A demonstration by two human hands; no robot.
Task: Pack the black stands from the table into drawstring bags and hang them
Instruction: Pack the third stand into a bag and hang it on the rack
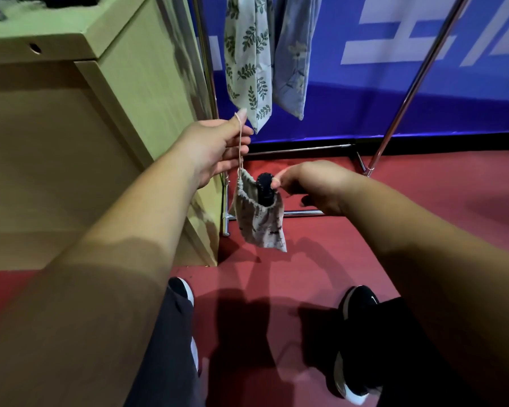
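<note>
So the bag (260,227) is up in mid-air, not resting on anything, just off the table (147,83) side and in front of the rack (412,92). The stand (265,190) is mostly inside, with its black top poking out of the half-gathered mouth.

The left hand (215,148) has the cord (240,142) caught between thumb and curled fingers, and the cord runs down taut to the left side of the mouth. The right hand (312,186) pinches the bag at the right side of the mouth. It might be the rim cloth or a second cord there, I can't quite tell.

Handling-wise, the cloth is thin and floppy, so it gives no support at all. The stand looks rigid and is probably the only real weight, since it drags the bag straight down. It doesn't look fragile, but with the mouth this open it could tip out if the bag tilts.

I'd keep hold of the cord and the rim, not the body, pull them apart to cinch the mouth over the black top, then carry it by the cord. The cord is skinny, so pinch it firmly or loop it over a finger.

Two more bags, the leaf one (247,63) and the blue one (294,54), already hang from the rack just behind.
</note>
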